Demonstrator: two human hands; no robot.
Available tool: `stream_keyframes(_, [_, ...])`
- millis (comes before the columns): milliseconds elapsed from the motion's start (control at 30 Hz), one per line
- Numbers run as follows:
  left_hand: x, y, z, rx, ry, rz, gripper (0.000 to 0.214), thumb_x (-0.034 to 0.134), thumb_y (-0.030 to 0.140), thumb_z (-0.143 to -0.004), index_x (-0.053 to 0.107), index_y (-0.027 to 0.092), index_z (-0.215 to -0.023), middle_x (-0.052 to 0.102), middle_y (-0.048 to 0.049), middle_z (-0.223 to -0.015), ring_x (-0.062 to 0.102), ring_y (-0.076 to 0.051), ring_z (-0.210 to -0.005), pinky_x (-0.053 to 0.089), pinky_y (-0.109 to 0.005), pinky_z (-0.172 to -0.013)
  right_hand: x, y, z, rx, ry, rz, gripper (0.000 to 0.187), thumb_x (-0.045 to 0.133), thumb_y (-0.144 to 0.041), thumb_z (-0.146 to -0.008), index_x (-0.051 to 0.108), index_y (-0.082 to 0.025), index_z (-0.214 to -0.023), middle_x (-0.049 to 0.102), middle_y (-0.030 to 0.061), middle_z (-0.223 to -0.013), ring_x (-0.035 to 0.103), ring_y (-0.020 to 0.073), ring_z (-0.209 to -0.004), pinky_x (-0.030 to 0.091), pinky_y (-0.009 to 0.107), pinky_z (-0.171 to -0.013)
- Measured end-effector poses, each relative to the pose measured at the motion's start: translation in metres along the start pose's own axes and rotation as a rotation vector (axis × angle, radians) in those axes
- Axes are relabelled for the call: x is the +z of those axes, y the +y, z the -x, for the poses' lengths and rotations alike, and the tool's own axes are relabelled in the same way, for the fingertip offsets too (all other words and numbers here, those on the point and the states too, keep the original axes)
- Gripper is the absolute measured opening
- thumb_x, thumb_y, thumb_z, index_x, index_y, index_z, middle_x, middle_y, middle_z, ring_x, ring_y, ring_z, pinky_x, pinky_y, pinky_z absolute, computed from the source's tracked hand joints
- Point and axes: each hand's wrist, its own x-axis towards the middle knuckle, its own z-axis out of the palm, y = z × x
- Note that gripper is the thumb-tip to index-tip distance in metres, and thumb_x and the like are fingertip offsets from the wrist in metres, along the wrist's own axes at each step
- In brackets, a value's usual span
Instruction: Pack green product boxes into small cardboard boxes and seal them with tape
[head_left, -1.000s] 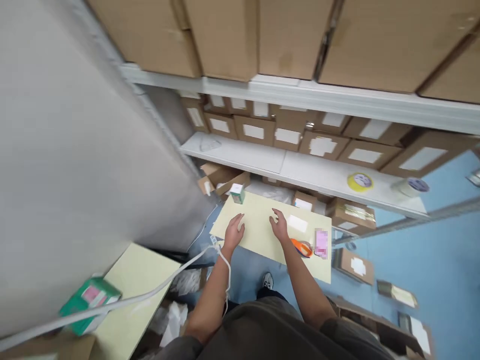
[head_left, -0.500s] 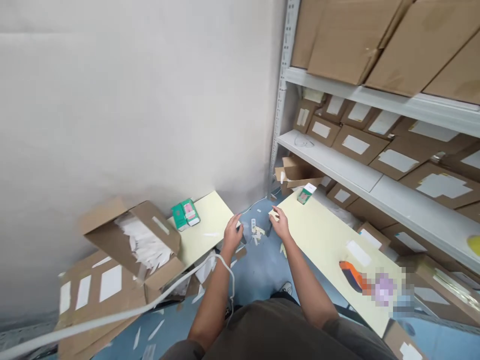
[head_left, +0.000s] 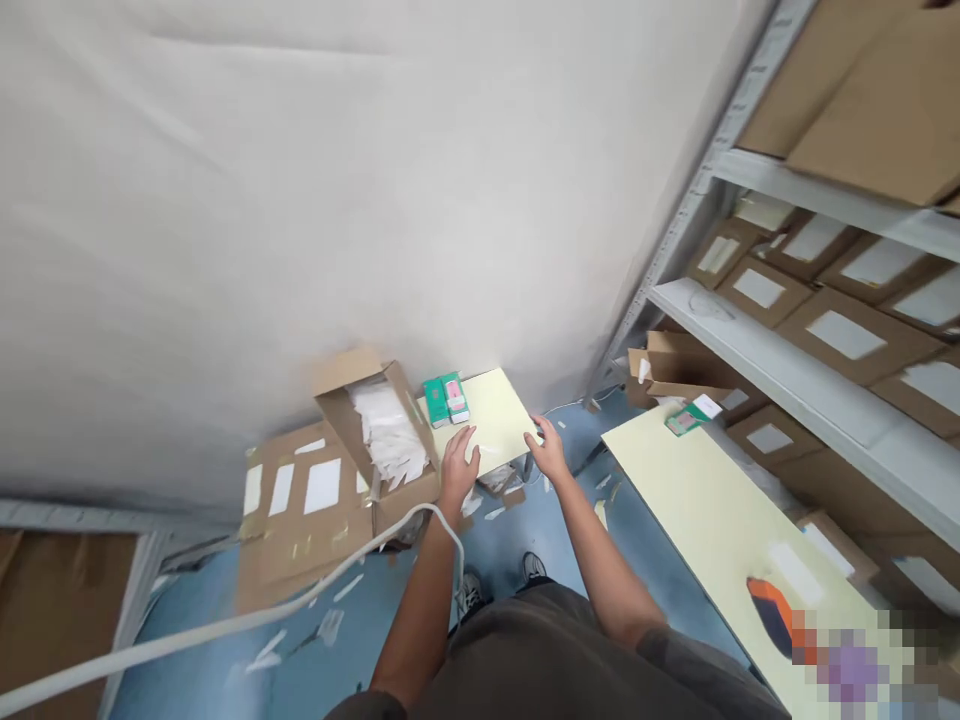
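My left hand [head_left: 458,468] is over the near edge of a small cream-topped table [head_left: 499,405], fingers apart and holding nothing. By that table's right corner is my right hand [head_left: 548,449], also empty, its thumb and fingers spread; whether it touches the edge I cannot tell. Two green boxes lie side by side beyond my left hand, a plain green box [head_left: 434,402] and a green box with a pink patch [head_left: 455,400]. To their left an open carton [head_left: 411,400] leans, filled with white paper-like pieces [head_left: 390,435].
A longer cream table [head_left: 660,475] at right bears another green box [head_left: 684,418] and an orange-and-dark object [head_left: 771,610]. Shelving [head_left: 795,355] with labelled cartons stands behind it. A white cable [head_left: 300,603] crosses the foreground. Paper scraps [head_left: 266,652] litter the blue floor.
My view has turned left, so the tables and shelves sit further right. Both hands have swung from the gap between the tables to the small table. They stay empty.
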Motion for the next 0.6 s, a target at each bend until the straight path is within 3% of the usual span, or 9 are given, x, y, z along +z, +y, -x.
stream_keyframes(100, [-0.035, -0.016, 0.021, -0.117, 0.131, -0.065, 0.046, 0.055, 0.031, -0.103, 0.07, 0.021, -0.145, 0.07, -0.0158, -0.15, 0.063, -0.031, -0.144, 0.048, -0.055, -0.127, 0.048, -0.017, -0.008, -0.042, -0.146, -0.063, 0.049, 0.065, -0.038, -0.094, 0.071, -0.025, -0.141, 0.07, 0.0148, -0.147, 0.067, 0.0306, -0.132, 0.062, 0.047, -0.104])
stream_keyframes(200, [-0.088, -0.043, 0.052, -0.277, 0.287, -0.139, 0.046, 0.055, 0.035, -0.103, 0.07, 0.02, -0.145, 0.072, -0.0178, -0.146, 0.064, -0.032, -0.14, 0.049, -0.053, -0.125, 0.111, -0.042, -0.003, -0.078, -0.32, -0.126, 0.048, 0.065, -0.038, -0.095, 0.071, -0.025, -0.142, 0.069, 0.0142, -0.148, 0.066, 0.0299, -0.133, 0.061, 0.046, -0.105])
stream_keyframes(300, [-0.149, -0.083, 0.092, -0.482, 0.443, -0.187, 0.051, 0.058, 0.035, -0.098, 0.068, 0.02, -0.146, 0.073, -0.0184, -0.137, 0.07, -0.031, -0.129, 0.054, -0.049, -0.118, 0.179, -0.069, 0.018, -0.108, -0.479, -0.181, 0.048, 0.066, -0.036, -0.096, 0.071, -0.026, -0.143, 0.069, 0.0135, -0.148, 0.066, 0.0301, -0.135, 0.059, 0.047, -0.109])
stream_keyframes(400, [-0.207, -0.137, 0.13, -0.698, 0.544, -0.23, 0.056, 0.063, 0.034, -0.089, 0.068, 0.019, -0.143, 0.074, -0.019, -0.134, 0.071, -0.033, -0.126, 0.053, -0.051, -0.117, 0.247, -0.088, 0.05, -0.129, -0.625, -0.192, 0.049, 0.067, -0.034, -0.094, 0.073, -0.026, -0.142, 0.071, 0.0125, -0.146, 0.066, 0.0302, -0.135, 0.056, 0.048, -0.114])
stream_keyframes(500, [-0.256, -0.199, 0.156, -0.864, 0.472, -0.261, 0.055, 0.065, 0.036, -0.083, 0.069, 0.015, -0.134, 0.074, -0.0245, -0.135, 0.068, -0.039, -0.132, 0.05, -0.06, -0.119, 0.314, -0.093, 0.087, -0.118, -0.757, -0.149, 0.05, 0.071, -0.03, -0.09, 0.075, -0.027, -0.139, 0.075, 0.0105, -0.141, 0.067, 0.0316, -0.134, 0.052, 0.052, -0.12])
stream_keyframes(600, [-0.292, -0.26, 0.17, -0.889, 0.338, -0.247, 0.046, 0.07, 0.04, -0.076, 0.07, 0.016, -0.116, 0.076, -0.0279, -0.126, 0.07, -0.046, -0.129, 0.05, -0.067, -0.113, 0.379, -0.083, 0.118, -0.056, -0.856, -0.011, 0.052, 0.075, -0.025, -0.084, 0.078, -0.026, -0.135, 0.077, 0.0111, -0.137, 0.067, 0.0352, -0.135, 0.049, 0.055, -0.123])
